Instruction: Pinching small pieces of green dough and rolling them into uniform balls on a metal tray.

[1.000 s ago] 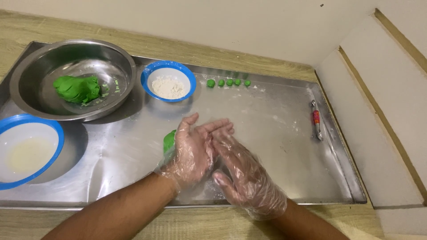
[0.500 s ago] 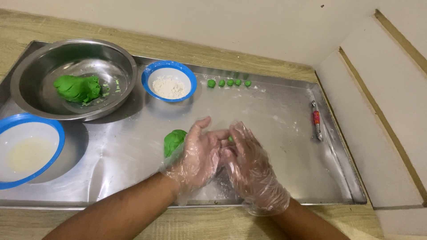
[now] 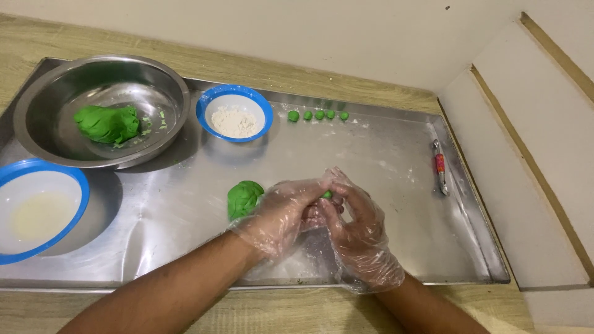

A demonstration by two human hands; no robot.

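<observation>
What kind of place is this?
Likely a kitchen worktop for hand-shaping dough: a steel tray holding green dough, a flour bowl, and gloved hands rolling small balls.

hidden: dough bit (image 3: 326, 195) mostly inside gloved fingers | cut off: blue-rimmed bowl (image 3: 25, 170) at left edge

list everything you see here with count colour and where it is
metal tray: 1, silver, on the wooden counter
steel bowl: 1, silver, tray's far left corner
dough mass: 1, green, inside the steel bowl
flour bowl: 1, blue rim, white powder inside, right of the steel bowl
liquid bowl: 1, blue rim, pale liquid, tray's left edge
dough balls: 5, green, in a row at the tray's far edge
dough lump: 1, green, on the tray beside the left hand
small tool: 1, red and silver, tray's right side
dough bit: 1, green, between the fingertips
left hand: clear glove
right hand: clear glove
</observation>
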